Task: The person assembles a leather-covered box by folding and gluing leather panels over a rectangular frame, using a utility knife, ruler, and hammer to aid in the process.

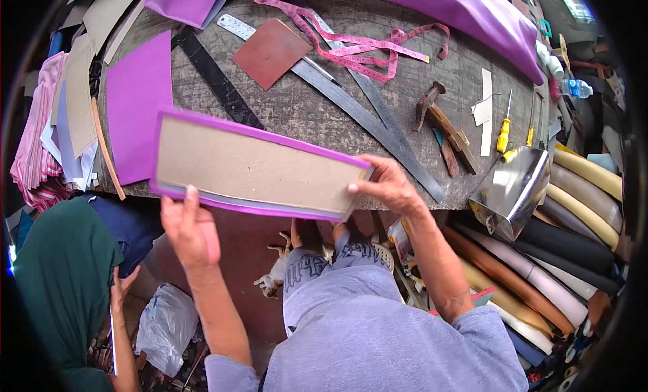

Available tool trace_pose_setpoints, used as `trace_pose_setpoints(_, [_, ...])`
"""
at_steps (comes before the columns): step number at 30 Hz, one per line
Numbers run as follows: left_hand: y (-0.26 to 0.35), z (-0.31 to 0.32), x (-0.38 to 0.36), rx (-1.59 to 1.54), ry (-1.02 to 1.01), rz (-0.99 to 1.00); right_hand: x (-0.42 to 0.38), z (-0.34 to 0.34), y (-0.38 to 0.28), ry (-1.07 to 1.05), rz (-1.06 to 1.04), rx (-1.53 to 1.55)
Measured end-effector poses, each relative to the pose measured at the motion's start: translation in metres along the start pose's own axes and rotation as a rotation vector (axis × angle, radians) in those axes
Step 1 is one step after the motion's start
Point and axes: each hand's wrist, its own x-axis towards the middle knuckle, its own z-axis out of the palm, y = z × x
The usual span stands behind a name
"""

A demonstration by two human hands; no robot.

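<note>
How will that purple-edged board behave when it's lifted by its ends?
The purple-edged board probably stays stiff: it spans flat between the left hand and right hand without sagging. It looks thin, so likely light. Its purple wrap may be slick.

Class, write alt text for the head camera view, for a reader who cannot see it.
Two hands, left hand and right hand, hold a long cardboard panel wrapped at its edges in purple material, over the edge of a worn workbench. On the bench lie a pink measuring tape, metal rulers, a hammer and a purple sheet.
</note>
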Motion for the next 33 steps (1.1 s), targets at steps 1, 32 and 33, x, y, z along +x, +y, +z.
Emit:
trace_pose_setpoints(1, [-0.014, 0.001, -0.014, -0.009, 0.122, -0.026, 0.003, -0.006, -0.003, 0.044, -0.016, 0.07])
trace_pose_setpoints(32, [-0.095, 0.109, 0.14, 1.187, -1.222, 0.466, 0.104, 0.015, -0.056, 0.091, -0.27, -1.236])
trace_pose_setpoints(33, [-0.096, 0.109, 0.142, 1.174, -1.229, 0.468, 0.104, 0.016, -0.05, 0.107, -0.332, -1.293])
